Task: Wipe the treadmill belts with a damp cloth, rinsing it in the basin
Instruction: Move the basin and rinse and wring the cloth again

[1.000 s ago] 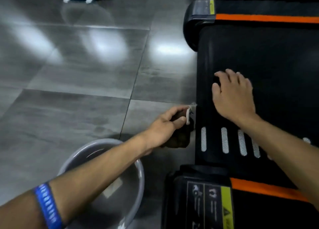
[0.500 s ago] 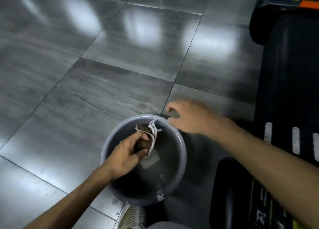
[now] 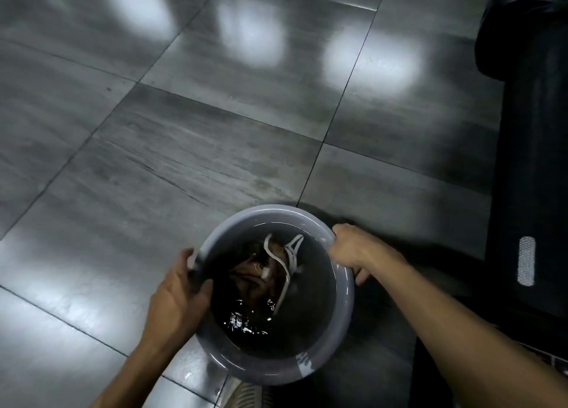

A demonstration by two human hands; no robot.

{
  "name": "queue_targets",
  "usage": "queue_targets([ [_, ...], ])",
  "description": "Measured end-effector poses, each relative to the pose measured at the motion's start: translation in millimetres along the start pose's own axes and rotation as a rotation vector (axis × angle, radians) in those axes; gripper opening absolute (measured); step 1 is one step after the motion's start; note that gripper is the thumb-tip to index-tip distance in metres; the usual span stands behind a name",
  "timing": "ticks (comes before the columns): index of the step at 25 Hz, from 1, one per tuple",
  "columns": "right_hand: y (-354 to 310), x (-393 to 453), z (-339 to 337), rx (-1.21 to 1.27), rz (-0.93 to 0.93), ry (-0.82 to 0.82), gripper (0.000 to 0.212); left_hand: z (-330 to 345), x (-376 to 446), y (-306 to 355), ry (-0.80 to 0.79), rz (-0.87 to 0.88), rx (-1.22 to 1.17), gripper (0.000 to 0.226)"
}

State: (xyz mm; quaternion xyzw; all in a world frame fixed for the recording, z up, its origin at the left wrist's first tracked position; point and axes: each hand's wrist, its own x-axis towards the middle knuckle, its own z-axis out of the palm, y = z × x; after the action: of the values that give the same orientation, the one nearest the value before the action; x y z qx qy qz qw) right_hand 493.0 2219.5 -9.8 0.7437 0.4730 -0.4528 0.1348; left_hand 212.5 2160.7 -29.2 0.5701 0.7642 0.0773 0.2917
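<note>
One round grey plastic basin (image 3: pixel 336 351) stands on the grey tiled floor (image 3: pixel 190 149), near the floor's lower edge in the head view, and two bare hands hold it. The left hand (image 3: pixel 176 294) grips the basin's left rim, fingers curled over the outside and the thumb hooked over the inside. The right hand (image 3: pixel 358 251) grips the upper right rim, its fingers curled round the edge.

Inside lies one dark brown cloth with pale white trim (image 3: pixel 270 272), sunk in the dark water at the basin's upper middle, touched by neither hand. Two white strips of the trim loop above it. Small glints mark the water's surface nearer the lower wall.

One black treadmill belt (image 3: pixel 534 168) runs down the floor's right edge, well apart from the cloth, and bears one white oval mark (image 3: pixel 526 260). A pale label patch (image 3: pixel 304 367) sits on the basin's lower right rim; it appears blurred, and no writing can be read.
</note>
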Motion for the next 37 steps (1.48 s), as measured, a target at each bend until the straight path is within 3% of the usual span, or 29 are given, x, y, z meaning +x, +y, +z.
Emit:
queue_targets([
  [3,0.7,-8.9,16.8,0.122,0.101,0.125,0.034,-2.5,3.0,-6.5,-0.103,-0.104,-0.15,0.039],
  [6,9.0,-11.6,25.3,0.339,0.202,0.108,0.039,-6.0,4.8,-13.9,-0.143,-0.144,-0.195,0.049],
  [9,16.3,-14.0,25.1,0.234,0.149,0.086,0.028,-3.6,7.4,-15.0,-0.168,-0.144,-0.107,0.068],
  [13,13.3,-18.7,27.7,0.053,0.09,0.167,0.029,-8.9,12.6,-11.2,-0.202,-0.098,-0.014,0.073],
  [17,16.0,-21.0,24.2,0.098,0.048,0.143,0.021,-14.7,9.6,-5.4,-0.256,-0.108,0.006,0.075],
  [22,9.7,-28.1,35.1,0.183,0.077,0.231,0.015,-27.1,10.4,4.4,-0.308,-0.095,0.136,0.076],
  [25,9.9,-39.4,32.6,0.226,0.14,0.183,0.019,-36.8,12.1,15.3,-0.479,-0.09,0.342,0.082],
  [27,11.8,-47.1,23.8,0.252,0.175,0.1,0.028,-43.6,17.0,25.2,-0.554,-0.11,0.354,0.071],
  [30,10.9,-67.2,8.6,0.256,0.183,0.082,0.048,-59.9,26.4,52.5,-0.57,-0.086,0.329,0.059],
  [35,-1.0,-101.3,4.4,0.283,0.149,0.104,0.04,-90.1,23.1,80.9,-0.606,0.062,0.363,0.061],
  [37,-4.7,-107.2,13.1,0.298,0.106,0.09,0.05,-93.4,22.5,85.4,-0.625,0.067,0.351,0.063],
])
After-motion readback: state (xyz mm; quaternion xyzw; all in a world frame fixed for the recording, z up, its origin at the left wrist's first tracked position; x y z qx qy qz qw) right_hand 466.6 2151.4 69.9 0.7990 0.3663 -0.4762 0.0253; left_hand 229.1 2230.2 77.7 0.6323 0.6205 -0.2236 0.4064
